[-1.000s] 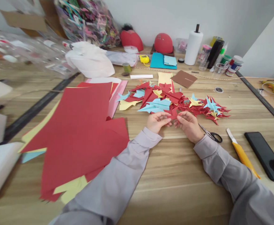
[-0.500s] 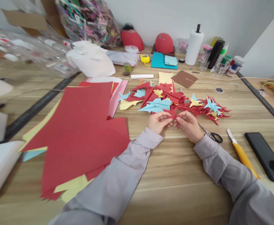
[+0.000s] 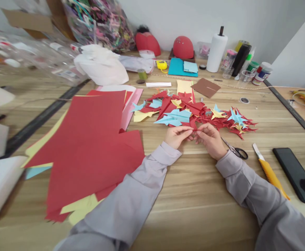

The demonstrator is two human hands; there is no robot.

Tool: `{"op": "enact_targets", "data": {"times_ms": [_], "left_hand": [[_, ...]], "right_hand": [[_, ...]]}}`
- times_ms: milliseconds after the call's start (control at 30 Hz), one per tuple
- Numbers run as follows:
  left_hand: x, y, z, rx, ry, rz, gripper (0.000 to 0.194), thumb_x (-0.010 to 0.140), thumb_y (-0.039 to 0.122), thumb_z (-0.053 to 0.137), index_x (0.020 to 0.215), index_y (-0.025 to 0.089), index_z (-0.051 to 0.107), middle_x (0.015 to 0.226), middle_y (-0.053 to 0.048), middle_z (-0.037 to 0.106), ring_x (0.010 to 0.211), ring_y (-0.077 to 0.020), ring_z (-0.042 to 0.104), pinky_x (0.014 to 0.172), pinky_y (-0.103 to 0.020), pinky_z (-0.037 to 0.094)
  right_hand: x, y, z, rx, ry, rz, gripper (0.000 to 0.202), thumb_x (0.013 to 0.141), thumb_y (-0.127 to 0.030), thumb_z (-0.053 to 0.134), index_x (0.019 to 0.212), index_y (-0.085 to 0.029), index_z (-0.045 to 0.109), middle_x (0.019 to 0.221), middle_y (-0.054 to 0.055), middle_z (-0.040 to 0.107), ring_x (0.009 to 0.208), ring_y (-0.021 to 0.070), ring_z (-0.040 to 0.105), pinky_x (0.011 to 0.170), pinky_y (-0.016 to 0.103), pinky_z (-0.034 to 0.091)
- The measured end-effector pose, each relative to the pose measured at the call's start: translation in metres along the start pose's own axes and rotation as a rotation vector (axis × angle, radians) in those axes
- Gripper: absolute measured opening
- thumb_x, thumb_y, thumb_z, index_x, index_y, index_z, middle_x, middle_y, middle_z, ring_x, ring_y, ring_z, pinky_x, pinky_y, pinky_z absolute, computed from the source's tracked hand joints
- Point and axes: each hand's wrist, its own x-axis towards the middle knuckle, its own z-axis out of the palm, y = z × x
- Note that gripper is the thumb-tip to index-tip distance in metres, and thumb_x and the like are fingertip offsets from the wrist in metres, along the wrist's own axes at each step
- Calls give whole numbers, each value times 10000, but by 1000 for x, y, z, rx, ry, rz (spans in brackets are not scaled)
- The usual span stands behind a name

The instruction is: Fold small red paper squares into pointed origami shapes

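My left hand (image 3: pixel 179 137) and my right hand (image 3: pixel 209 138) meet at the middle of the table, both closed in a pinch. Between their fingertips is a small piece of red paper (image 3: pixel 194 129), mostly hidden by the fingers. Just beyond my hands lies a heap of folded paper pieces (image 3: pixel 193 108) in red, light blue and yellow. A blue folded piece (image 3: pixel 173 118) rests at its near left. Scissors (image 3: pixel 239 152) with black handles lie beside my right wrist, partly covered by it.
Large red sheets (image 3: pixel 90 146) spread across the left side, with yellow paper under them. To the right are a yellow-handled knife (image 3: pixel 271 174) with its blade out and a black phone (image 3: pixel 296 174). Bottles and jars (image 3: pixel 262 74), a tape measure (image 3: pixel 161 65) and red domes (image 3: pixel 182 48) stand at the back.
The red paper between my fingertips has tilted or folded down, so less of its face shows. Both hands stay in nearly the same place.
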Motion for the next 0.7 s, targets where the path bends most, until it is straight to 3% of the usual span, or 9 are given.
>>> {"op": "enact_targets", "data": {"times_ms": [467,700], "left_hand": [[0,3,-1,-1,1,23,215,541,255,764,672,107,679,545,-28,666,499,-128,615,537,-253,514],[2,-1,-2,-86,36,-48,276,504,301,780,691,116,696,565,-27,673,510,-127,618,544,-251,514]], "right_hand": [[-2,3,2,-165,-81,-86,197,735,-309,641,874,-211,540,743,2,610,715,144,626,499,220,481],[-2,7,2,-259,-64,-106,152,729,-292,644,835,-208,573,744,8,606,685,133,595,526,237,489]]}}
